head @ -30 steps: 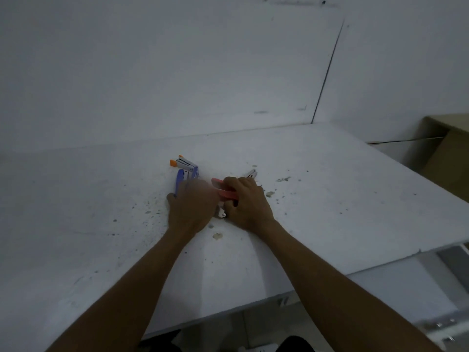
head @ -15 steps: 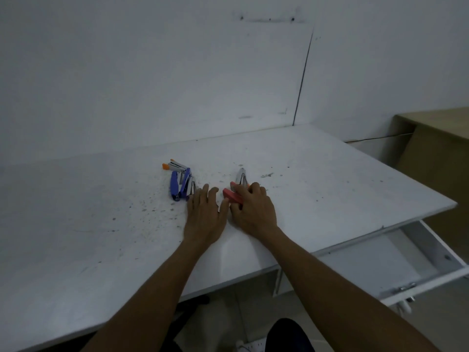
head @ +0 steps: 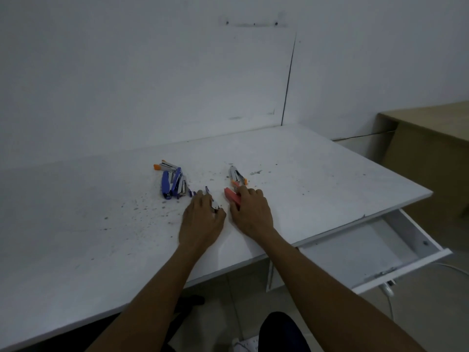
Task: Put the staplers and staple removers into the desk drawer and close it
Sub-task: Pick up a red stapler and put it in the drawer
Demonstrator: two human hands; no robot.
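My left hand (head: pixel 201 219) lies on the white desk (head: pixel 317 179), fingers curled over a small purple and metal staple remover (head: pixel 212 201). Close beside it my right hand (head: pixel 251 212) grips a pink stapler (head: pixel 233 197) against the desk. A metal stapler with an orange tip (head: pixel 237 177) lies just beyond the right hand. To the left sits a cluster of blue staplers (head: pixel 172 184) with an orange-tipped one (head: pixel 165 165) at its far end. The desk drawer (head: pixel 375 240) stands pulled out at lower right, and its visible inside holds nothing.
Dark specks and crumbs dot the desk around the staplers. A tan cabinet (head: pixel 431 153) stands to the right of the desk. A white cable (head: pixel 389 295) hangs below the drawer front. White walls meet behind the desk.
Both hands have slid toward me and to the right, uncovering the blue stapler cluster and the orange-tipped stapler. The view has tilted down and right, bringing the open drawer into sight.
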